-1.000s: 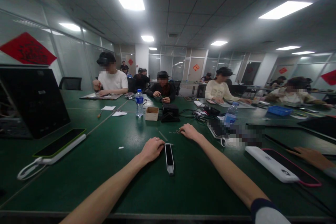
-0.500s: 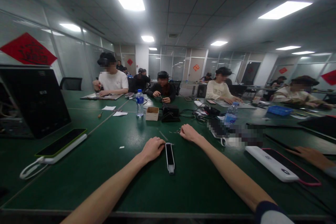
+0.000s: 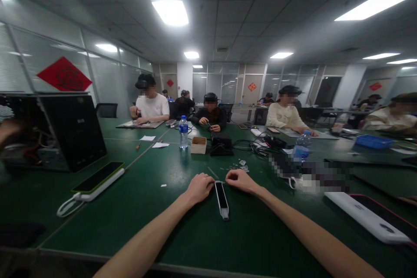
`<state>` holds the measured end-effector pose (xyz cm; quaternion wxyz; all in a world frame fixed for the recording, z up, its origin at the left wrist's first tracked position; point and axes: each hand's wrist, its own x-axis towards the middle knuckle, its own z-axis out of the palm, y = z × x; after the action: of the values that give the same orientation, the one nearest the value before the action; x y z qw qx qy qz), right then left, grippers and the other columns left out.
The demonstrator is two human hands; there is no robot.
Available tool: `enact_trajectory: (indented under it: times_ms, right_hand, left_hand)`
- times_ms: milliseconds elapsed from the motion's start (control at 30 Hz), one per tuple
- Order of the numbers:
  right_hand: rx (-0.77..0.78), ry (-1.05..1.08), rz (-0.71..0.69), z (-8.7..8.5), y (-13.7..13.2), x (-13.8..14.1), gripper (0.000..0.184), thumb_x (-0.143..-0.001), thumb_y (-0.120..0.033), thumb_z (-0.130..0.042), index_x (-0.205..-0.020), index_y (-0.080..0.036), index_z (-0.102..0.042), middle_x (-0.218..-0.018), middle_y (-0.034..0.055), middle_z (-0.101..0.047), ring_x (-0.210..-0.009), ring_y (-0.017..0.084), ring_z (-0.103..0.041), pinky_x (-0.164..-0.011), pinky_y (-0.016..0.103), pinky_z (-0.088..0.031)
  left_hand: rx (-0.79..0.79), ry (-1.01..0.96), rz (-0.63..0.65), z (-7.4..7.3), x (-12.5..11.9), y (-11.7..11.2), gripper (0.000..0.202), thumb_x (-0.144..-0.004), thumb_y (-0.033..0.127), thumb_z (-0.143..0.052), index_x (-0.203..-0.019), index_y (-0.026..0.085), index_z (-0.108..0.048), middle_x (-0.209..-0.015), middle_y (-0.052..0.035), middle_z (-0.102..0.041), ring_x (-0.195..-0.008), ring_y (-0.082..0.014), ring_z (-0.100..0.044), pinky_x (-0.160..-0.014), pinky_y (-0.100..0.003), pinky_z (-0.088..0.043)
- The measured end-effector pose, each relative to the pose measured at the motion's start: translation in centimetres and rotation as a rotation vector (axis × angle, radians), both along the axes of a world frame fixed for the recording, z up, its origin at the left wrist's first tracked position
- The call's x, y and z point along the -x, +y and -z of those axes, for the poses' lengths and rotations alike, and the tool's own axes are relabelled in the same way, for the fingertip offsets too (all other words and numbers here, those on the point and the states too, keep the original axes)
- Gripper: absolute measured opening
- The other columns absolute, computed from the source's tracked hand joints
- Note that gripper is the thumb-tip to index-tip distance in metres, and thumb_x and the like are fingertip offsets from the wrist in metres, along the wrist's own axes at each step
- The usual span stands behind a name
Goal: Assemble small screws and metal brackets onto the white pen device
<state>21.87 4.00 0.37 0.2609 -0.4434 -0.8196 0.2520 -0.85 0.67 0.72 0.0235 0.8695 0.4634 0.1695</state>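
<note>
A slim device [image 3: 222,197] with a black top and white edges lies lengthwise before me on the green table [image 3: 182,230]. Bent fingers of my left hand [image 3: 200,186] close against its far left edge. Just right of that same end, my right hand [image 3: 241,180] is held in a pinch. Whatever is between those fingertips is too small to make out. Beyond the right hand lie several tiny metal pieces [image 3: 233,167] and small pale parts [image 3: 243,163].
Behind my hands stand a small open box [image 3: 198,145], a black object [image 3: 221,143] and a water bottle [image 3: 183,132]. An open computer case [image 3: 73,130] and a phone [image 3: 99,177] are left. A white power bank [image 3: 361,217] lies right. Several people sit around.
My right hand has come back from the small pieces to the device's far end, uncovering them. My left hand stays by the device. The view has turned left, and another person's hand appears by the computer case.
</note>
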Motion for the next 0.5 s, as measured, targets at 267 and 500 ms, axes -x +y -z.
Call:
enact_trajectory:
  times_ms: [267,500]
  right_hand:
    - [0.057,0.07,-0.056,0.55,0.19,-0.21,0.018,-0.075,-0.03,-0.063,-0.082,-0.015,-0.066,-0.077,0.0011,-0.064,-0.069,0.013,-0.056,-0.064,0.024,-0.044]
    - [0.129,0.12,-0.06,0.34,-0.01,-0.02,0.022,-0.074,-0.034,-0.067,-0.083,-0.015,-0.066,-0.081,0.0019,-0.065,-0.074,0.014,-0.058,-0.069,0.026,-0.047]
  left_hand:
    - [-0.023,-0.006,0.01,0.51,0.18,0.37,0.024,-0.09,0.021,-0.045,-0.101,0.022,-0.066,-0.095,-0.0047,-0.067,-0.092,-0.0193,-0.058,-0.082,-0.031,-0.044]
    - [-0.002,-0.007,0.005,0.51,0.23,0.38,0.024,-0.09,0.022,-0.045,-0.103,0.022,-0.066,-0.097,-0.0041,-0.067,-0.094,-0.019,-0.058,-0.084,-0.031,-0.043]
